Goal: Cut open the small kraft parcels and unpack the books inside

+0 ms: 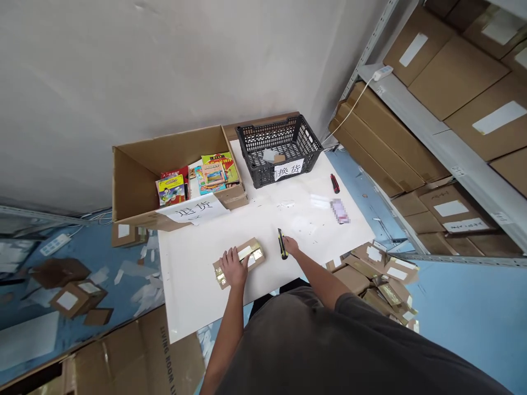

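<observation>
My left hand (pixel 234 267) lies on top of a small flat cardboard parcel (pixel 252 254) with a white label and shiny tape, at the near edge of the white table (pixel 193 280). Its fingers curl over the parcel and press it down. My right hand (pixel 290 245) is closed round a yellow and black utility knife (pixel 281 243), which rests on the table just right of the parcel and points away from me.
A large open carton (pixel 135 175) with colourful booklets and a paper sign stands at the back left. A black plastic crate (pixel 280 144) with a sign stands behind the middle. A red cutter (pixel 335 183) lies at the right. Small parcels (pixel 379 274) are piled on the floor by the shelves.
</observation>
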`<state>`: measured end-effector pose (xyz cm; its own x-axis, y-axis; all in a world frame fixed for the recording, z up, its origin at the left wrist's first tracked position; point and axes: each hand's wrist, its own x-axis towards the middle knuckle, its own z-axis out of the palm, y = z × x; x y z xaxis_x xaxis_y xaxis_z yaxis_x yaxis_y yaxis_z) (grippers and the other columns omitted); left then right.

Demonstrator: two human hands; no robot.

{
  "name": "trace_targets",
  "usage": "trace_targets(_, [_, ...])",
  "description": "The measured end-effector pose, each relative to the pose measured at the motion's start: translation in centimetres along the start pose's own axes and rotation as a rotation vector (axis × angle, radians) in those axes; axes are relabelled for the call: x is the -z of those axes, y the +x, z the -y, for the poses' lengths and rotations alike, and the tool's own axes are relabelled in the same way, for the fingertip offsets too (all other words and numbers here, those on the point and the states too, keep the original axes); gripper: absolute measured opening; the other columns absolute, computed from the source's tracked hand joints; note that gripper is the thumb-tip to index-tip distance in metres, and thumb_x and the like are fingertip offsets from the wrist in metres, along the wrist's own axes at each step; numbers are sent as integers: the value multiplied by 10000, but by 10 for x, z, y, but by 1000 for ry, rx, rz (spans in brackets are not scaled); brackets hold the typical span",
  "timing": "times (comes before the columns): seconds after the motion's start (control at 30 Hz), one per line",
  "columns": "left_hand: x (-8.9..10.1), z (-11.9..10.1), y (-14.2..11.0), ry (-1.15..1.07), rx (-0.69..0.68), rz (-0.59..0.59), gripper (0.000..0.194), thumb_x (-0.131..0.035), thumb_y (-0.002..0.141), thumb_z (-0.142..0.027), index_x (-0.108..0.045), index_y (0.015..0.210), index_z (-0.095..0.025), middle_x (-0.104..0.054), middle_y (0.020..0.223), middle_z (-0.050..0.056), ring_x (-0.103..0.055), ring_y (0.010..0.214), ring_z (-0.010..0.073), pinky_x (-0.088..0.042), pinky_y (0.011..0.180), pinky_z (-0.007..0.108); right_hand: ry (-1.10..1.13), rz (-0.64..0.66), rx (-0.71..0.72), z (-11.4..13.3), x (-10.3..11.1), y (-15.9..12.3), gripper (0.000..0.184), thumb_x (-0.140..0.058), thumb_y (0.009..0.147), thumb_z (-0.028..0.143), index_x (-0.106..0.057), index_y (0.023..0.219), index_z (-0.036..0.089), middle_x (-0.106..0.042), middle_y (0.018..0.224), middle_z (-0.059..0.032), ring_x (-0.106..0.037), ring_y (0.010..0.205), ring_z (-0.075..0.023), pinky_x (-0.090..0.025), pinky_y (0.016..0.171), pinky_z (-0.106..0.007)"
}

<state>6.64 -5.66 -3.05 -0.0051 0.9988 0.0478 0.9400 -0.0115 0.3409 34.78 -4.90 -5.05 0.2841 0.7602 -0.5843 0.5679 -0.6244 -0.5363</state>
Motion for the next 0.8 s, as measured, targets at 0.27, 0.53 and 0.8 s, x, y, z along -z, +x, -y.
trace_targets(0.27, [-4, -7, -2, 24, 45, -11, 694, -417, 992, -615, -444, 1525, -171, -542, 1500, 179, -361, 1485, 368, -214, 1243, 572, 7, 115, 133, 1, 5, -16, 509, -452, 1019, 540, -527, 1427, 246, -695, 913, -47, -674, 883, -214, -507, 759, -287])
trace_targets(0.53, [-1, -22, 3, 17, 164, -34, 661, -396, 1003, -575, -483, 1501, -149, -572, 1471, 189, -441, 1425, 375, -294, 1203, 549, 242, 331, 115, 53, -58, -41, 755, -609, 936, 601, -335, 1561, 279, -701, 810, 9, -621, 509, -155, -517, 549, -277])
trace_targets(0.8, [30, 55, 17, -169, 448, 269, 526, -330, 1021, -420, -505, 1493, -269, -773, 1080, 99, -724, 966, 305, -545, 863, 453, 204, 180, 54, 131, -66, 5, 746, -672, 908, 533, -354, 1523, 254, -727, 947, -35, -697, 678, -187, -543, 649, -287])
